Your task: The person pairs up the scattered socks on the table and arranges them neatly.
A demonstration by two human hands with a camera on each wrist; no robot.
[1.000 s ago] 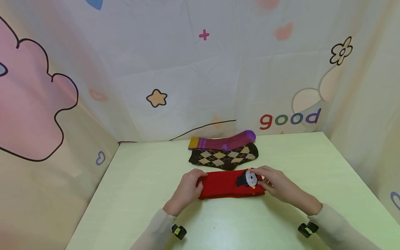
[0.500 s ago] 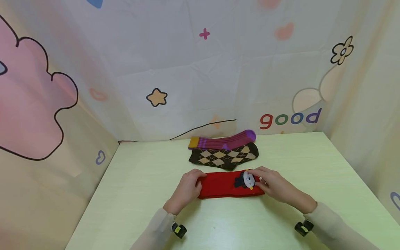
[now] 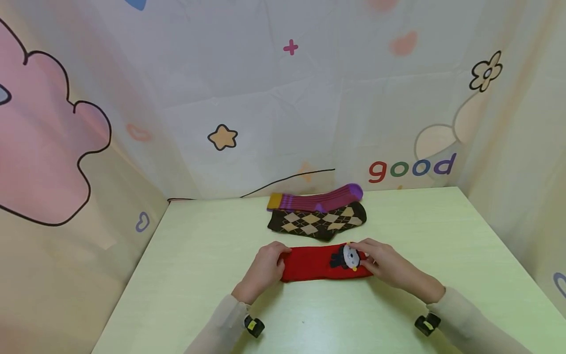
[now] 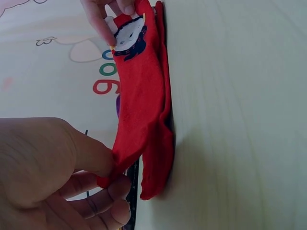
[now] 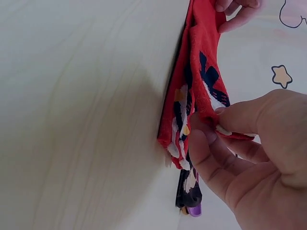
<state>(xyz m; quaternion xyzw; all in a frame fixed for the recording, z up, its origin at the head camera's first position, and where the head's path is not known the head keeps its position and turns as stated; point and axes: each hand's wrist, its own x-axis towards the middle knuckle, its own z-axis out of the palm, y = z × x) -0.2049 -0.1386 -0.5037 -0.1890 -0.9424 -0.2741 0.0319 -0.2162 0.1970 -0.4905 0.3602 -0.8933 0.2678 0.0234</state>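
A red sock [image 3: 305,263] with a white-faced cartoon figure [image 3: 351,257] lies over a second red sock [image 4: 157,167] near the middle of the table. My left hand [image 3: 264,268] pinches the upper sock's left end between thumb and fingers. At the other end, beside the cartoon face, the thumb and fingers of my right hand [image 3: 389,263] pinch the same sock. In the right wrist view, the lower sock [image 5: 168,129] hangs apart from that lifted end, with its own white and navy pattern showing.
Just behind the red pair lies a dark argyle sock [image 3: 309,225]. A magenta ribbed sock [image 3: 314,202] with a mustard cuff lies behind it, near the back edge of the pale table [image 3: 199,246]. A printed curtain [image 3: 247,98] surrounds the table's back and sides.
My right hand has shifted slightly left and down, carrying the cartoon end of the upper red sock with it. My left hand keeps its pinch almost in place.
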